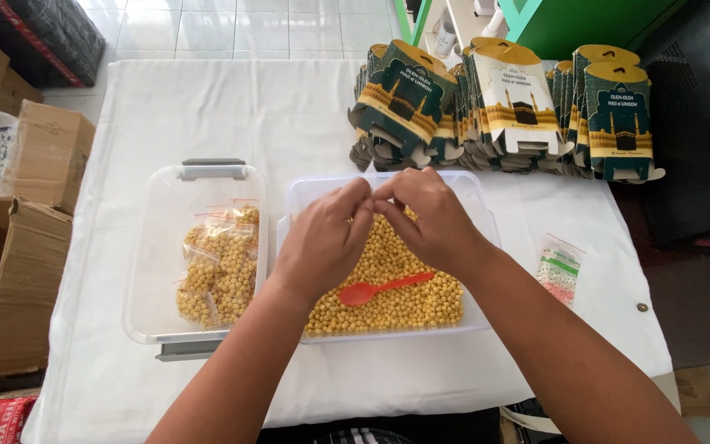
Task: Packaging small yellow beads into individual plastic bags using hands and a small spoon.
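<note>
Both forearms enter from the lower edge and converge toward the centre of the table. The left hand is held back-up, fingers curled inward, with thumb and fingertips pinched together at the top. The right hand mirrors it, back-up, fingers bent, its fingertips meeting those of the left hand. The two pinches touch at one spot above the far part of the tray; whatever is held between the fingertips is too small and too hidden to identify, so it cannot be told what they grip.

Directly under the hands is a clear plastic tray filled with loose yellow round pellets. A red plastic spoon lies on the pellets, bowl toward the left forearm, handle toward the right one.

Just beside the tray, on the left, stands a clear lidded container holding small sealed bags of the same yellow pellets.

To the right of the tray, apart from it, a bundle of empty small zip bags lies on the white tablecloth.

At the far right of the table, flat folded printed cartons stand in leaning stacks. Brown cardboard boxes stand on the floor to the left.
</note>
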